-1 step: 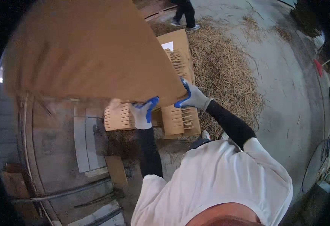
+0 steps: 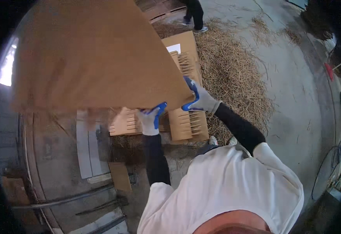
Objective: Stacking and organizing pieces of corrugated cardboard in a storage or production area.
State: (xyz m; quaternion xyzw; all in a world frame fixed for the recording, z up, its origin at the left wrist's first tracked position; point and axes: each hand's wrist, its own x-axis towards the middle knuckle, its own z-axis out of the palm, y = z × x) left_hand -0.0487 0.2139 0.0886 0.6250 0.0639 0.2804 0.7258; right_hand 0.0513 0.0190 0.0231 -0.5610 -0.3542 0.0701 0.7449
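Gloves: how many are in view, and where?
2: one on the left hand, at the near edge of the brown sheet; one on the right hand, at its corner. Another person has hands out of view.

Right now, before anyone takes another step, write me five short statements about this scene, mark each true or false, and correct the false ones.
1. The right hand grips a corner of the large brown cardboard sheet. True.
2. The left hand is empty. False: it holds the near edge of the same sheet.
3. The heap of thin brown strips lies left of the slotted cardboard pieces. False: it lies to their right.
4. A second person's legs, in dark trousers, show near the top. True.
5. The person's forearms are bare. False: dark sleeves cover them.
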